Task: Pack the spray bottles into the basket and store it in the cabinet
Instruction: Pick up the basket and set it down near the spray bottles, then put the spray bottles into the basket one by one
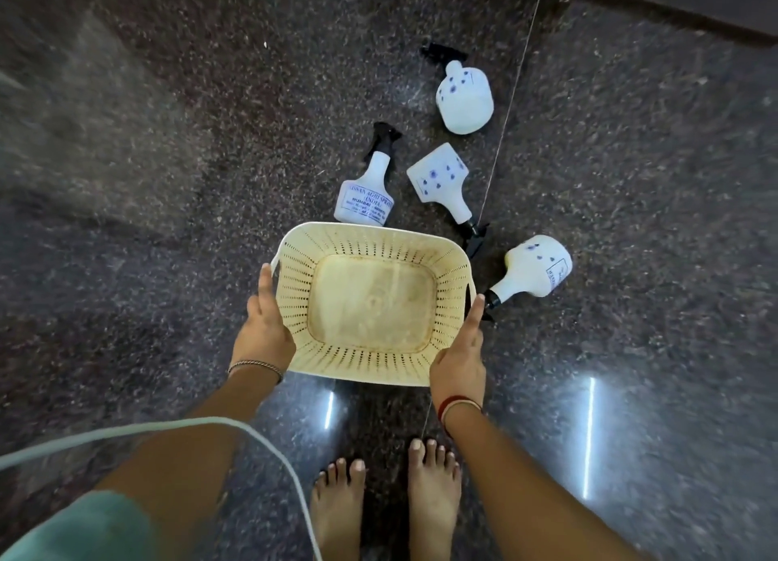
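Note:
A cream perforated basket (pixel 450 291) is held over the floor, empty inside. My left hand (pixel 266 329) grips its left side and my right hand (pixel 461 360) grips its right side. Several white spray bottles with black trigger heads lie on the dark floor beyond it. One with blue lettering (pixel 368 196) lies just past the far rim. A second (pixel 442 183) lies to its right, head toward me. A third (pixel 465 97) lies farthest away. A fourth (pixel 532 272) lies right of the basket, head near my right fingertips.
The floor is dark speckled polished stone (pixel 168 181) with a thin seam line (pixel 511 97) running past the bottles. My bare feet (pixel 387 501) stand below the basket. A white cord (pixel 269 447) loops across the lower left. A dark wall base (pixel 682 0) runs along the top right.

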Available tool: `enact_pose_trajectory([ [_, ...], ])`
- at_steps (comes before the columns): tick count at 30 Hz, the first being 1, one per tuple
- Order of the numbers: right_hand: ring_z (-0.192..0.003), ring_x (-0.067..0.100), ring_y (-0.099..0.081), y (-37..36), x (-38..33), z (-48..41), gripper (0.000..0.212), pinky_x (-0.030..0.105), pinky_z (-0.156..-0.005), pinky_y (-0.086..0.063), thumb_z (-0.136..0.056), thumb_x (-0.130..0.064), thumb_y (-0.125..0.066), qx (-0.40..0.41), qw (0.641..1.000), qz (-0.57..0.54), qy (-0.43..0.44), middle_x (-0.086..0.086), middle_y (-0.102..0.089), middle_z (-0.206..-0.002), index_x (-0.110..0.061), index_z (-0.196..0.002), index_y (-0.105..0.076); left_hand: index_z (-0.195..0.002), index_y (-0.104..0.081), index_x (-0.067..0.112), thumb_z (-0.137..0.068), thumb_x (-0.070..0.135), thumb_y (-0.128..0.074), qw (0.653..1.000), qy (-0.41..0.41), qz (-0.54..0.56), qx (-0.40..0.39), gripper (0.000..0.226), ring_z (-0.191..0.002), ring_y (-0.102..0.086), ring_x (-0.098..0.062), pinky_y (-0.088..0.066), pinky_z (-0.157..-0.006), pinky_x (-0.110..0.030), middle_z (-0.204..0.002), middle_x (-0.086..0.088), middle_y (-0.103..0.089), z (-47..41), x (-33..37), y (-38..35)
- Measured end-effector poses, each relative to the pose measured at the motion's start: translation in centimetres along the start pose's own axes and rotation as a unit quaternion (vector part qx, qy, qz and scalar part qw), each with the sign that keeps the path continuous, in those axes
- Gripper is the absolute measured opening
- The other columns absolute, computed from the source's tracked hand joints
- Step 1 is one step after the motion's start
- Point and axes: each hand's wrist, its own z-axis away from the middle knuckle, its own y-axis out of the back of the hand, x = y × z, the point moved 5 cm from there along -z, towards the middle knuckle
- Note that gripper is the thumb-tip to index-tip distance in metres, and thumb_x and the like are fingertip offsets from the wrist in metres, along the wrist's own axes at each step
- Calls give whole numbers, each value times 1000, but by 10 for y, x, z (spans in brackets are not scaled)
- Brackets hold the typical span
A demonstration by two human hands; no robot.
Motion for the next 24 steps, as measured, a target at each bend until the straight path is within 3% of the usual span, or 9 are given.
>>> enact_pose_trajectory([
  [2,-74,30,-61,0,2,0,95,35,-60,-45,-88,-7,-44,-15,1000,0,8,8,-36,-140,-44,-133,31,-145,2,26,-77,-5,-42,1000,8,13,5,87,-77,-57,-41,-44,-63,-45,-128,-24,-41,0,-1,1],
  [4,-94,33,-60,8,5,-1,75,42,-74,-47,-94,-32,-41,-2,999,40,27,11,-32,-144,-39,-143,15,-145,-5,25,-76,-2,-47,998,35,34,32,85,-90,-56,-42,-47,-70,-51,-129,-21,-41,0,0,4],
  [7,-117,35,-47,34,8,-14,58,51,-92,-34,-93,-55,-26,71,994,58,50,13,-35,-143,-28,-145,-20,-143,-17,14,-73,8,-59,991,42,21,128,81,-125,-37,-43,-29,-102,-65,-136,-23,-36,3,11,14],
  [9,-119,33,-44,56,8,-35,55,51,-95,-31,-94,-52,-24,107,993,24,53,13,-38,-139,-26,-142,-28,-142,-18,14,-75,18,-56,992,-33,-9,124,77,-136,-21,-40,-13,-107,-66,-143,-23,-30,5,37,13],
  [11,-118,34,-45,77,6,-62,49,52,-96,-31,-95,-43,-27,135,988,28,68,13,-39,-138,-23,-140,-31,-142,-16,15,-77,31,-46,986,-128,-44,94,74,-140,-15,-37,-8,-107,-65,-146,-21,-29,6,75,5],
  [14,-128,34,-39,97,1,-99,54,53,-104,-26,-91,-16,-40,129,975,126,131,12,-32,-147,-20,-144,-26,-144,-11,18,-81,38,-39,968,-233,-68,57,72,-140,-7,-29,-3,-106,-64,-150,-18,-27,7,139,-13],
  [16,-142,31,-20,94,3,-119,70,54,-113,-12,-87,-5,-43,68,936,285,197,9,-15,-157,-19,-148,-13,-145,-10,19,-82,35,-46,954,-285,-82,52,74,-141,-5,-27,-4,-105,-65,-151,-15,-25,8,177,-28],
  [20,-145,31,9,59,23,-142,70,57,-112,5,-95,-17,-41,-64,787,517,332,9,15,-157,-19,-148,4,-146,-8,19,-80,35,-47,945,-315,-75,40,78,-142,0,-24,-1,-109,-61,-154,-10,-20,4,221,-55],
  [24,-144,30,11,29,44,-147,63,60,-111,5,-97,-25,-35,-104,744,567,338,9,17,-157,-26,-149,1,-146,0,22,-83,36,-46,954,-294,-61,-10,80,-144,2,-25,-1,-111,-59,-156,-6,-12,2,221,-83],
])
